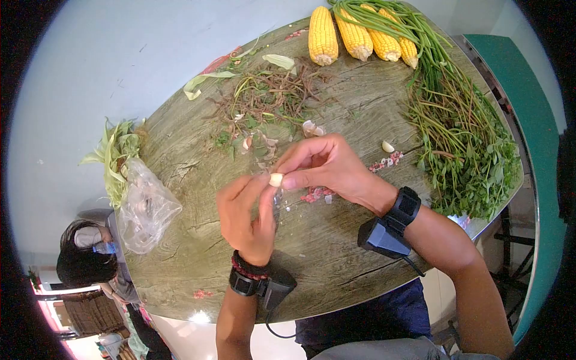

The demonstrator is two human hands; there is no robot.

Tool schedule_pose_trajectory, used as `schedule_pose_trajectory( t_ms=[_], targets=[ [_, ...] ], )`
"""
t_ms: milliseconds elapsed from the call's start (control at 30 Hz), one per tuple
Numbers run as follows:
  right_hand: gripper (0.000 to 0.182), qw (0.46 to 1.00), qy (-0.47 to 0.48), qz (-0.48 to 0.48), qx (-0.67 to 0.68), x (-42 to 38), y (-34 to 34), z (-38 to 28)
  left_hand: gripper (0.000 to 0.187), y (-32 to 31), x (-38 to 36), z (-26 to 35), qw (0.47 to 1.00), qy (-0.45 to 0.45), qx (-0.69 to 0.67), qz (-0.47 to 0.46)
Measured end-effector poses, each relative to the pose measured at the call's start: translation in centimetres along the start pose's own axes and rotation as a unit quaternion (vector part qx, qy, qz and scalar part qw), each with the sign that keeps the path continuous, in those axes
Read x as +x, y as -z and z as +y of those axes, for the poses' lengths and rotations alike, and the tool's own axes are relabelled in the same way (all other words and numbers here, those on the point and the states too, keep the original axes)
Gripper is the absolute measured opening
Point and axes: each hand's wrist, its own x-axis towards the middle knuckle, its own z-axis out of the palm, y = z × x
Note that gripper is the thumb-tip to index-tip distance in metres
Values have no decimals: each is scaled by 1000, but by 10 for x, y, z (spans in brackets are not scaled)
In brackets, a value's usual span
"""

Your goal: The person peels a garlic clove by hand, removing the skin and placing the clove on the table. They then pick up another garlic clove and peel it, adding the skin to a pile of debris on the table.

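From the head camera I see my left hand (247, 219) and right hand (321, 165) meeting over the middle of the round wooden table (336, 252). Both are curled nearly closed, and between their fingertips they pinch one pale garlic clove (276, 179), held just above the tabletop. A slim metal piece shows under my left thumb, too hidden to name.

Behind my hands lies a scatter of stems and trimmings (270, 96), with garlic skins (312, 128) just beyond my right knuckles. A second peeled clove (388, 146) sits alone to the right of that hand, near small pink bits (387, 162) that run under my wrist. At the far edge four corn cobs (360, 37) lie side by side, and a long bundle of leafy greens (462, 132) stretches down the right side, its leaves reaching the rim close to my right forearm. On the left edge a clear plastic bag (147, 207) and corn husks (114, 153) hang partly off the table.

The bare wood nearest me, below my wrists, is open; so is a strip between the bag and my left hand. Past the left rim, lower down, another person's dark-haired head (81, 252) is visible.
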Motion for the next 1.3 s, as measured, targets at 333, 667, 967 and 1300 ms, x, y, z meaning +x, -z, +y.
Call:
schedule_pose_trajectory(
  t_ms=[333,667,967,1300],
  targets=[
    [15,998,53,-14,-2,2,2,8,26,2,1,-1,1000,-17,-18,-6],
    [14,999,50,-4,-4,0,0,1,23,-1,0,-3,998,27,-48,-14],
    [23,999,52,-2,0,1,-5,0,23,1,3,0,1000,4,8,-10],
    [30,999,-25,-40,-27,-3,-4,-5,17,2,0,1,998,-18,50,-14]
  ],
)
